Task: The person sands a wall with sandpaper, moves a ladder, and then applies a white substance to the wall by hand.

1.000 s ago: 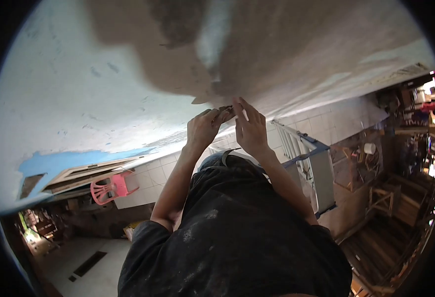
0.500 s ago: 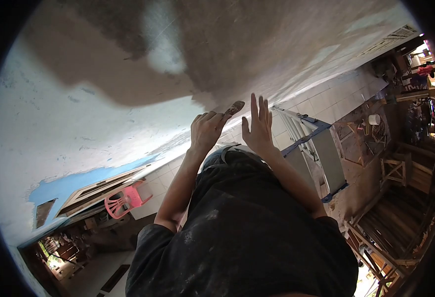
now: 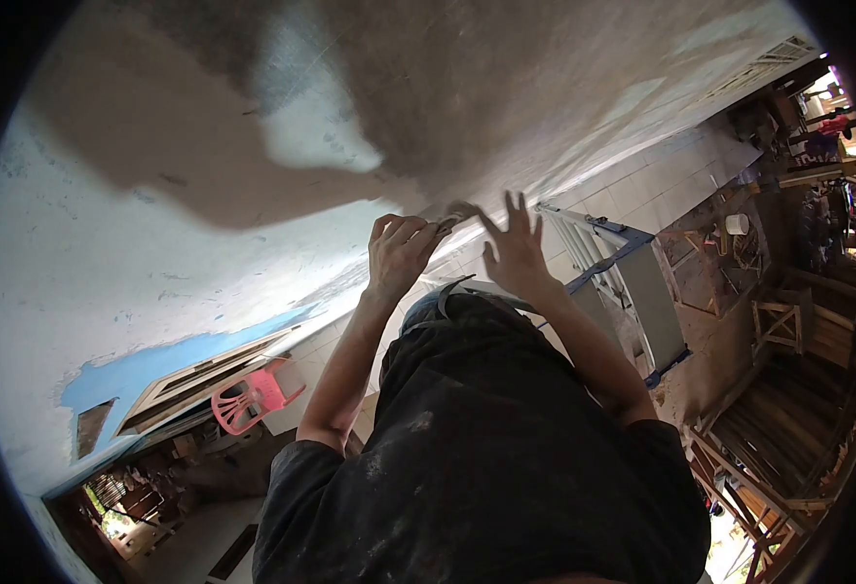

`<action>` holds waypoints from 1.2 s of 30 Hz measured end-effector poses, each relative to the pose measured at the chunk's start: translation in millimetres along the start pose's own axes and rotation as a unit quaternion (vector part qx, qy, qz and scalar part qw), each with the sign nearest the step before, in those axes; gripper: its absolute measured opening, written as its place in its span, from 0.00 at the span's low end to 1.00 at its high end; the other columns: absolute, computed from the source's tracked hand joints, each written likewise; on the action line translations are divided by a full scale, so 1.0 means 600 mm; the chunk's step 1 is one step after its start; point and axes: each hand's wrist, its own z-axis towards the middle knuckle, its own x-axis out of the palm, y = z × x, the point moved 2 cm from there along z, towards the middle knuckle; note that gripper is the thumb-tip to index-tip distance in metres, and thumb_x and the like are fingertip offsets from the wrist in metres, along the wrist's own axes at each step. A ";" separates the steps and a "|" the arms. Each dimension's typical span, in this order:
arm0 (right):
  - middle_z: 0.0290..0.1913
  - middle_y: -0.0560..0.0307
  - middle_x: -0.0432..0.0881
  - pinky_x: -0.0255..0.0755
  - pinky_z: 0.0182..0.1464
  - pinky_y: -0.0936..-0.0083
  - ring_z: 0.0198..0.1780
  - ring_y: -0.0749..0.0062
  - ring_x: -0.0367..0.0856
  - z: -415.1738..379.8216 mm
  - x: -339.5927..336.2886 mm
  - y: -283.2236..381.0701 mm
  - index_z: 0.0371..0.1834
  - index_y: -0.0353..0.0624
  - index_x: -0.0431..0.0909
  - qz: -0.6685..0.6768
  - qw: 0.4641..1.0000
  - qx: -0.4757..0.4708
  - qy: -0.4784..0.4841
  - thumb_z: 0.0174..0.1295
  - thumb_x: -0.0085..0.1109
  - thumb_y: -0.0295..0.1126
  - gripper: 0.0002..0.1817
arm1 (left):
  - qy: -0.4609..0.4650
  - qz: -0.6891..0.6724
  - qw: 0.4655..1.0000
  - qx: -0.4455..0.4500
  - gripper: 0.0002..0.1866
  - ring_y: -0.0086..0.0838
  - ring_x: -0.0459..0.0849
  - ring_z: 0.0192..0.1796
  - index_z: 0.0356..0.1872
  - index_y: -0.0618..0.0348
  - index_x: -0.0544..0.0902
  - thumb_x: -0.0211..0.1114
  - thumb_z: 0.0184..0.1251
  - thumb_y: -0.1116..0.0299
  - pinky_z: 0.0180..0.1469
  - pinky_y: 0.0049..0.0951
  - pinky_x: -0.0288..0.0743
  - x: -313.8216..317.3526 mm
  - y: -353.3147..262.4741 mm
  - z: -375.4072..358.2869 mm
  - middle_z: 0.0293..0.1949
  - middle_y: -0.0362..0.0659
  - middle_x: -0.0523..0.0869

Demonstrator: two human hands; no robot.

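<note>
My left hand (image 3: 399, 248) is raised and shut on a small scraper (image 3: 457, 212), whose blade tip touches the edge of a bare grey plaster area (image 3: 506, 88). Close to its right, my right hand (image 3: 516, 248) is open with the fingers spread, at or very near the same surface beside the blade. A pale patch (image 3: 311, 127) sits within the grey area. White paint (image 3: 107, 253) covers the surface to the left. A black shirt (image 3: 477, 457) and a cap (image 3: 447, 304) fill the lower middle.
A pink plastic chair (image 3: 253, 394) appears lower left by a blue painted strip (image 3: 146, 365). A white and blue metal frame (image 3: 623, 282) stands right of my arms on white tiles (image 3: 662, 185). Wooden chairs and frames (image 3: 779, 326) crowd the right side.
The scraper tip has moved back against the surface. My right hand has dropped slightly and leaned right, fingers still spread; a second ago it was touching the scraper. The view has shifted a little.
</note>
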 end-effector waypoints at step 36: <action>0.62 0.44 0.70 0.62 0.67 0.51 0.64 0.49 0.69 -0.297 0.026 -0.136 0.75 0.48 0.65 -0.033 0.953 0.281 -0.110 0.39 0.81 0.55 0.57 | 0.211 -0.155 0.949 -0.174 0.10 0.36 0.85 0.30 0.35 0.65 0.87 0.72 0.68 0.66 0.31 0.33 0.76 0.056 0.082 -0.040 0.31 0.48 0.87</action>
